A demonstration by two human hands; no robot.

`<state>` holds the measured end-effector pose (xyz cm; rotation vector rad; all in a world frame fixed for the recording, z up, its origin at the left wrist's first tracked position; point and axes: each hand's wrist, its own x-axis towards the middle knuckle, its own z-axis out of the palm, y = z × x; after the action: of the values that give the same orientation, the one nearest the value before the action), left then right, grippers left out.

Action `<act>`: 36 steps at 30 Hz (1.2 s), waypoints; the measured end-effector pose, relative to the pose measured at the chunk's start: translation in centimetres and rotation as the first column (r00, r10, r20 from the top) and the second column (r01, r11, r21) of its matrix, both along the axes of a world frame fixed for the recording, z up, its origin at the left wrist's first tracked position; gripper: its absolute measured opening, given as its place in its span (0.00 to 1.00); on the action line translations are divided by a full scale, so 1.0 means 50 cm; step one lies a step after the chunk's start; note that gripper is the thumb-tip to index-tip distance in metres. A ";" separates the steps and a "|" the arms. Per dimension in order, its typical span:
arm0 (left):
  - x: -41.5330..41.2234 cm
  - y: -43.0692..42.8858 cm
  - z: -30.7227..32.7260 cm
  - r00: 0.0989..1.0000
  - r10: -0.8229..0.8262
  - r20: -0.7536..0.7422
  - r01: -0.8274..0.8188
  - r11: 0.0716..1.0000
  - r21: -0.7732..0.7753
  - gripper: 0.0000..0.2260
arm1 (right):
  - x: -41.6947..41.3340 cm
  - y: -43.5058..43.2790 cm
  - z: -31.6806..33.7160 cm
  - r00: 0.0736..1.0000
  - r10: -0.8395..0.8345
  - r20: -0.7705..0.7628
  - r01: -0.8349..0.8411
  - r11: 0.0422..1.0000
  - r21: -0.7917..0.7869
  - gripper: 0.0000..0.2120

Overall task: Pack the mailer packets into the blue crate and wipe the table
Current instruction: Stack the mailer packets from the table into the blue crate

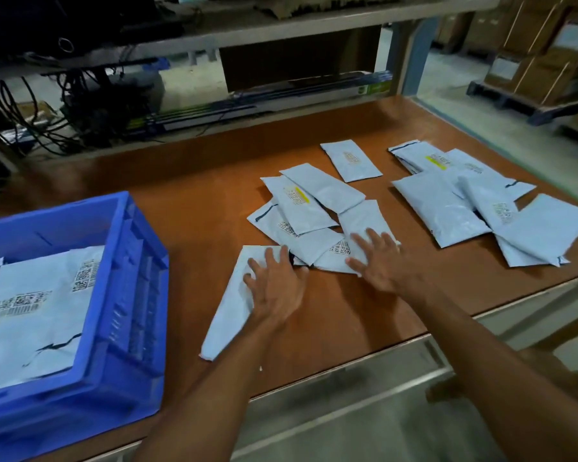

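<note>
Pale grey mailer packets lie scattered on the brown table (187, 228). A middle heap (314, 208) sits in front of me, a second heap (474, 205) lies to the right, and one single packet (351, 161) rests farther back. My left hand (274, 285) lies flat, fingers spread, on a long packet (227, 315) at the heap's near edge. My right hand (381, 261) presses flat on a packet (364, 225) of the middle heap. Neither hand grips anything. The blue crate (127, 295) stands at the left with several packets (34, 305) inside.
A raised shelf (281, 25) runs along the table's back, with cables and dark equipment (90, 105) under it at the left. Cardboard boxes on a pallet (541, 61) stand beyond the right edge. The table's near edge (414, 341) runs diagonally below my forearms.
</note>
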<state>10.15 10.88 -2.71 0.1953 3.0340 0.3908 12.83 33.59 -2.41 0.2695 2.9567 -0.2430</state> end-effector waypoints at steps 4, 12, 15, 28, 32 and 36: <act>0.024 -0.041 -0.042 0.987 -0.153 0.047 0.155 0.986 -0.056 0.34 | 0.048 -0.057 -0.012 0.996 0.024 -0.083 -0.022 0.999 0.026 0.28; 0.015 -0.199 -0.070 0.967 -0.252 0.037 0.254 0.962 -0.103 0.33 | 0.039 -0.068 -0.029 0.992 -0.112 -0.058 0.110 0.993 -0.041 0.35; 0.028 -0.202 -0.080 0.968 -0.245 -0.058 0.237 0.965 -0.113 0.30 | 0.033 -0.072 -0.045 0.998 -0.060 -0.023 0.059 0.997 -0.053 0.32; 0.065 -0.179 0.027 0.984 -0.120 -0.129 0.099 0.983 -0.158 0.21 | 0.060 -0.094 0.020 0.937 0.008 -0.349 -0.025 0.999 -0.043 0.23; 0.079 -0.197 0.170 0.954 -0.112 -0.279 0.086 0.991 -0.104 0.20 | 0.051 -0.180 0.122 0.877 0.075 -0.475 -0.104 0.994 -0.034 0.27; 0.080 -0.292 0.345 0.884 -0.059 -0.464 0.045 0.998 -0.041 0.20 | 0.024 -0.345 0.248 0.772 0.138 -0.620 -0.237 0.968 -0.080 0.25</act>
<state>14.17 -3.73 14.54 0.4252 3.4930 0.3353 14.05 16.34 9.98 -0.1723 3.5388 -0.6405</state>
